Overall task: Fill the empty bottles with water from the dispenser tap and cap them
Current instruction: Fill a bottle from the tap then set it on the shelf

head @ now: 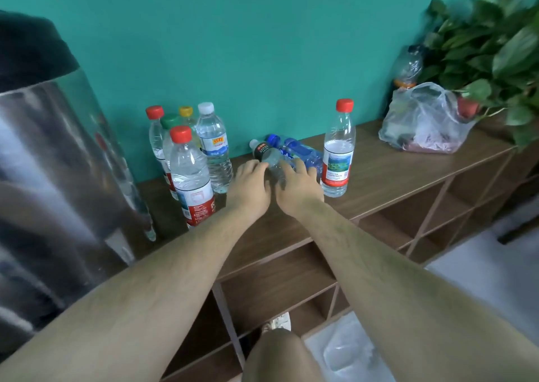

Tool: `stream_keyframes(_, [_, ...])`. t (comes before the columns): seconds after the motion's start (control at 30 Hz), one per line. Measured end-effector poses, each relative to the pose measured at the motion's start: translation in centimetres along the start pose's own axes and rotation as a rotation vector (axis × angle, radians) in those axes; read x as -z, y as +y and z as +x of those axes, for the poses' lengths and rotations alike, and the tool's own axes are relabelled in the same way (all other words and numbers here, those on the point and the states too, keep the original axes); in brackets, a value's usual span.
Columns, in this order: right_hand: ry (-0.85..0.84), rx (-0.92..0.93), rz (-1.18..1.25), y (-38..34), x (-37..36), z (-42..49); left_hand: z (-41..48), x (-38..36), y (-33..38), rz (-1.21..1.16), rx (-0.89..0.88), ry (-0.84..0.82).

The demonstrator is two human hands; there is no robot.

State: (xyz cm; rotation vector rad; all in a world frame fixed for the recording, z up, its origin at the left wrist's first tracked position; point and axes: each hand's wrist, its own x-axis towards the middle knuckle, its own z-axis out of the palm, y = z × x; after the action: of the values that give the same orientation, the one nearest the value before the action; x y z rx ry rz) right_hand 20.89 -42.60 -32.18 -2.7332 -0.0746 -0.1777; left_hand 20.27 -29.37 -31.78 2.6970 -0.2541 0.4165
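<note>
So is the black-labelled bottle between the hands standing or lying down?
Lying down. The black-labelled bottle rests on its side on the wooden shelf top, white cap at the far end.

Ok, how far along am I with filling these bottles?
Looks done: five capped bottles stand by the dispenser, and another red-capped bottle stands to the right with water visible inside. In hand: left hand and right hand touch the lying black-label bottle. Left: that bottle, plus the blue bottles lying behind it.
</note>
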Motion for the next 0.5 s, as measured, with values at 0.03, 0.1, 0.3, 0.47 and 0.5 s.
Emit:
stream_keyframes(0.03, [-0.025,-0.005,-0.028,0.2,-0.4,0.5,0.3,-0.3,0.0,0.002,0.014,-0.012])
stream_keyframes(0.1, [-0.053,-0.030,-0.074,0.6,-1.0,1.2,0.8,-0.7,0.1,-0.034,0.040,-0.010])
stream_keyframes(0.3, [0.075,-0.031,-0.190,0.2,-1.9,0.3,-0.7,-1.1,-0.1,-0.113,0.090,-0.009])
stream_keyframes(0.47, [0.113,0.020,-0.099,-0.2,-1.4,-2.0,-3.7,-0.8,-0.1,-0.207,0.077,0.013])
stream_keyframes(0.5, [0.117,0.004,-0.047,-0.3,-1.2,-2.6,-4.5,-0.7,-0.1,-0.227,0.081,0.016])
